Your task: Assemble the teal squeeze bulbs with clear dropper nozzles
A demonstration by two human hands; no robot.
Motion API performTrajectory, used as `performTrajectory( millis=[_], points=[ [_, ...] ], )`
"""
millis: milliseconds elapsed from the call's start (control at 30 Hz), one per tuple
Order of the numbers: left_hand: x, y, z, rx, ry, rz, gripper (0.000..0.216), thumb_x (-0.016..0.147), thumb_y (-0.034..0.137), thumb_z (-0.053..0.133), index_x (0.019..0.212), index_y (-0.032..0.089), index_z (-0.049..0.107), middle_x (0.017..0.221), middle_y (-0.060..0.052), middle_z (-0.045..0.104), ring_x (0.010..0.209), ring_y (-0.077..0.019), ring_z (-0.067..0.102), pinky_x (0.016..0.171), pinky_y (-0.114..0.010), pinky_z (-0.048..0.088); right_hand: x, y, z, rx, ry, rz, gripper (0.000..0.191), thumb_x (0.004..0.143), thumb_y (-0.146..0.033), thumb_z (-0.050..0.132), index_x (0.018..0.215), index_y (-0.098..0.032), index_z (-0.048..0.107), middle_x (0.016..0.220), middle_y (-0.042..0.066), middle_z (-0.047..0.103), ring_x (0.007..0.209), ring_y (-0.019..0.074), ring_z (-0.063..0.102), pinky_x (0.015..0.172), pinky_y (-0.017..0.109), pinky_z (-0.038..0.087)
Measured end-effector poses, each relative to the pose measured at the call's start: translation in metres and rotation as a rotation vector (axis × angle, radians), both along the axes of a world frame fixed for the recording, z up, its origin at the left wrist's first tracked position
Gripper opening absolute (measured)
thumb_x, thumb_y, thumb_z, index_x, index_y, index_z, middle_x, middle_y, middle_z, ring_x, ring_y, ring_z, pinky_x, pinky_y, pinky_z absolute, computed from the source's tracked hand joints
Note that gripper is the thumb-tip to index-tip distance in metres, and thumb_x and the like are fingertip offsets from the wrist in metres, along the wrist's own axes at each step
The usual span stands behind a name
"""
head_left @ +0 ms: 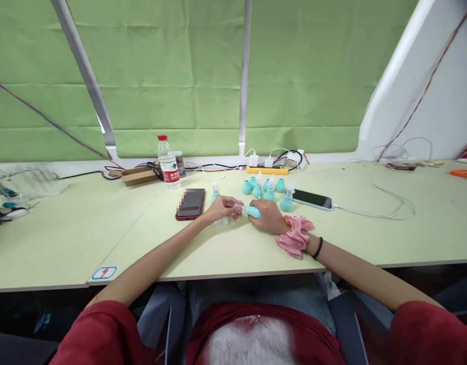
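spanning the back, a green blind (302, 76) hangs behind a pale bench (393, 235). a bottle (168, 167) stands toward the rear; a red-cased phone (191, 204) lies to the left, and a plugged-in phone (313, 199) to the right. the person's right hand (268, 215) has its grip wrapped round the held bulb (253, 212), teal and turned on its side between the two hands, above the bench. the left hand (225, 207) has its grip pinching the clear tip (239, 207) at the bulb's left end; how far the tip sits in cannot be told. beyond the right hand stand more bulbs (269, 194), some tipped, some bare, with one tipped bulb (286, 203) just beside the plugged-in phone. another upright bulb (215, 195) stands behind the left hand, and a small clear piece (221, 221) lies below it. if the right grip squeezes too hard, the bulb, likely soft, could buckle and leave the tip crooked. pulling off-line could pop the tip loose. a sweep of the right knuckles could topple the nearest bulbs.
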State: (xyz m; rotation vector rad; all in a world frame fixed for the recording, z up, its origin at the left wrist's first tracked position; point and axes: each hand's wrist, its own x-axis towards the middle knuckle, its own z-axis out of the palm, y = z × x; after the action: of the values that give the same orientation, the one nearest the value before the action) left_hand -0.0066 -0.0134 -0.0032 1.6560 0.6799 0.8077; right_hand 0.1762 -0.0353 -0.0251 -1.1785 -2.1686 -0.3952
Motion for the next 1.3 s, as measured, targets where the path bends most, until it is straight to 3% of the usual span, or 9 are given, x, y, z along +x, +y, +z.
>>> performTrajectory(
  millis=[367,700,967,1200,1300],
  points=[
    [0.012,-0.013,0.002,0.310,0.028,0.063,0.032,0.062,0.030,0.063,0.083,0.007,0.056,0.056,-0.001,0.055,0.051,-0.0083,0.052,0.051,-0.020,0.042,0.003,-0.002,0.009,-0.288,0.353,0.251,0.008,0.057,-0.022,0.050,0.057,-0.014,0.048,0.051,-0.003,0.044,0.050,0.0072,0.039,0.047,0.019,0.029],
    [0.014,-0.027,-0.001,0.656,0.148,0.091,0.022,0.072,0.028,0.053,0.085,0.011,0.058,0.079,-0.006,0.060,0.069,-0.0112,0.055,0.063,-0.023,0.047,0.015,-0.006,0.024,-0.694,0.375,0.362,0.013,0.055,-0.026,0.054,0.054,-0.014,0.048,0.046,-0.004,0.041,0.045,0.0072,0.036,0.043,0.021,0.027],
    [0.012,-0.027,0.010,0.690,0.200,0.074,0.026,0.074,0.029,0.050,0.092,0.012,0.057,0.081,-0.006,0.060,0.072,-0.0114,0.055,0.062,-0.021,0.046,0.012,0.003,0.017,-0.709,0.405,0.369,0.014,0.059,-0.028,0.055,0.058,-0.015,0.051,0.049,-0.003,0.045,0.050,0.0086,0.042,0.046,0.021,0.031],
    [0.001,-0.015,0.022,0.732,0.348,0.176,0.035,0.071,0.028,0.050,0.104,0.014,0.051,0.066,0.000,0.058,0.060,-0.0085,0.052,0.057,-0.018,0.042,0.001,-0.004,0.013,-0.498,0.479,0.308,0.018,0.065,-0.030,0.050,0.057,-0.015,0.046,0.054,-0.003,0.046,0.052,0.0076,0.040,0.050,0.020,0.031],
    [-0.006,-0.009,0.025,0.806,0.499,0.251,0.024,0.069,0.025,0.050,0.088,0.013,0.057,0.055,0.001,0.055,0.050,-0.0074,0.048,0.053,-0.019,0.038,0.000,-0.001,0.011,-0.397,0.472,0.228,0.019,0.065,-0.032,0.051,0.058,-0.015,0.046,0.055,-0.003,0.043,0.053,0.0077,0.037,0.051,0.020,0.029]
  ],
)
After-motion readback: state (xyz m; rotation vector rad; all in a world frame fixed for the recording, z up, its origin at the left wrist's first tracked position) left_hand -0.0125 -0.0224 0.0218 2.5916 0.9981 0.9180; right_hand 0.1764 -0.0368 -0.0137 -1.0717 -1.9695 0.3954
